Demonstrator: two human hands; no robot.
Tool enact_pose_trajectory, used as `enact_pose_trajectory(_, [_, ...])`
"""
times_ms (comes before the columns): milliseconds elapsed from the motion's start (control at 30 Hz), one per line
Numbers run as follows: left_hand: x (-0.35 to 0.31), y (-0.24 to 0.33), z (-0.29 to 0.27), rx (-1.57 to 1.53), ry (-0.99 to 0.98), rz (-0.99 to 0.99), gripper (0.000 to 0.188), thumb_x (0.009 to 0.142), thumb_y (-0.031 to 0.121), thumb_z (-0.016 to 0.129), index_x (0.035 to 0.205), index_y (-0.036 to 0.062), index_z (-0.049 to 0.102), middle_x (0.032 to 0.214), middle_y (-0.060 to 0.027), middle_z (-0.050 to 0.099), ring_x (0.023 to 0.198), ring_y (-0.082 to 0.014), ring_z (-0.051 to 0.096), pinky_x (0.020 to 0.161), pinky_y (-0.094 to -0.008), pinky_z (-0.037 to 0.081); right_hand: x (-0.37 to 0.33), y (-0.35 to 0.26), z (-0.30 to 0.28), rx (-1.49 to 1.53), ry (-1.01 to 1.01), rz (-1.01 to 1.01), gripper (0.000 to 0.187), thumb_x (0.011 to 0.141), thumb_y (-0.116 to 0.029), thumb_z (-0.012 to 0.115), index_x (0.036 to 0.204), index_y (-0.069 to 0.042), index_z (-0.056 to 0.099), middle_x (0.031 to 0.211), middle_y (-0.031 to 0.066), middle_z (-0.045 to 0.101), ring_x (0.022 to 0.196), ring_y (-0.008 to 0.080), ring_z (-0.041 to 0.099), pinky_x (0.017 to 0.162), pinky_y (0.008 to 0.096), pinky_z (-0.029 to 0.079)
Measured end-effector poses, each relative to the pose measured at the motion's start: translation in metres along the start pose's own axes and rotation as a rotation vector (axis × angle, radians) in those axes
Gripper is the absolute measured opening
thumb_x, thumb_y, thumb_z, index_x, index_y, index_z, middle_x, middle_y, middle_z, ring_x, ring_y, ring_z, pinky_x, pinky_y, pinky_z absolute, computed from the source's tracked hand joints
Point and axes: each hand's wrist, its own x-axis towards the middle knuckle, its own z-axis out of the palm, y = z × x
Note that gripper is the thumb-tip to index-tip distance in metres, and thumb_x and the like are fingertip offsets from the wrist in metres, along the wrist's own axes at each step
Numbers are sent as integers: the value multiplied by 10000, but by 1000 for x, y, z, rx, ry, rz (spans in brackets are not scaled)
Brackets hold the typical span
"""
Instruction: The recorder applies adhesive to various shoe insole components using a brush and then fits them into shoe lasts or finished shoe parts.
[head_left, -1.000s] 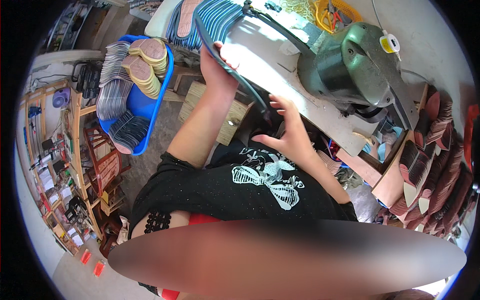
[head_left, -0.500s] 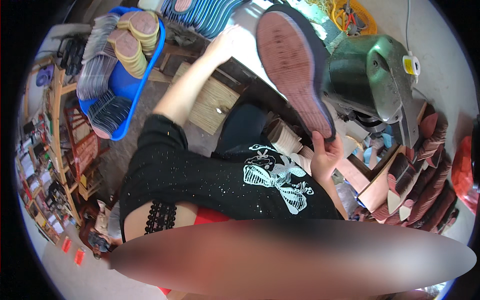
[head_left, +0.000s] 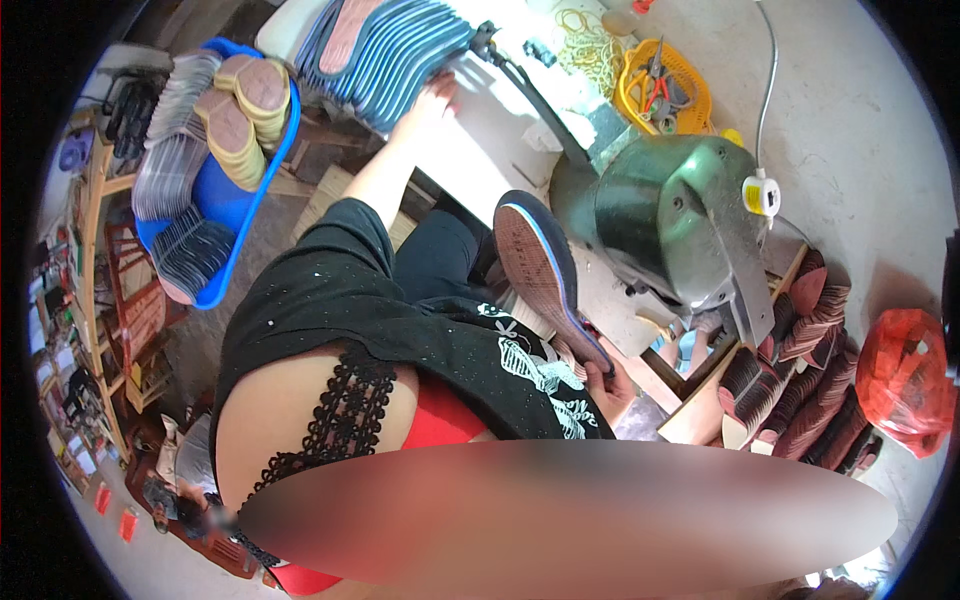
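My right hand (head_left: 608,392) is closed on one end of a shoe sole (head_left: 527,258), which has a dark rim with a pale blue edge line and a brownish-pink face. The sole stands tilted upward in front of my shirt, its wide end farthest from me. My left hand (head_left: 428,108) rests on the white tabletop (head_left: 480,130), fingers loosely stretched against the near right side of a row of blue-edged soles (head_left: 390,60). A single pink-faced sole (head_left: 350,35) lies across that row's left part.
A green machine head (head_left: 660,220) stands right of the held sole. Behind it sits a yellow basket (head_left: 700,125) with pliers. A blue tub (head_left: 225,200) of stacked soles is at left. More stacked soles (head_left: 815,390) and a red plastic bag (head_left: 905,380) are at right.
My right hand has lowered the sole toward my body and turned it more edge-on. My left hand now lies by the row of soles. The whole view has shifted too.
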Motion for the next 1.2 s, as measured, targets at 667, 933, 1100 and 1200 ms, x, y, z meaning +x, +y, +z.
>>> enact_pose_trajectory(667, [9,9,-15,63,-64,188,542,913,297,562,1339,-8,422,1388,-254,417,1310,-364,385,1107,-470,282,91,-17,134,339,-338,84,174,880,-76,690,1019,16,641,774,-57,601,656,5,509,568,168,404])
enact_pose_trajectory(933, [2,-6,-7,-146,-196,280,567,931,353,535,1356,-4,414,1392,-243,423,1311,-346,392,1109,-472,286,93,12,233,774,-185,8,274,906,-84,666,1145,37,607,1053,71,684,916,107,627,825,247,486])
enact_pose_trajectory(1100, [0,-23,1,-365,-334,268,585,943,388,517,1367,-1,409,1395,-236,427,1312,-334,397,1110,-473,289,77,12,280,827,-166,-46,261,920,-80,635,1154,29,596,1084,101,677,942,168,651,830,332,533])
enact_pose_trajectory(1200, [-3,-13,-16,-624,-415,165,597,950,409,507,1373,1,407,1396,-232,429,1312,-327,400,1111,-474,290,64,6,297,862,-136,-71,258,930,-77,613,1171,9,588,1106,109,672,952,210,667,820,394,564])
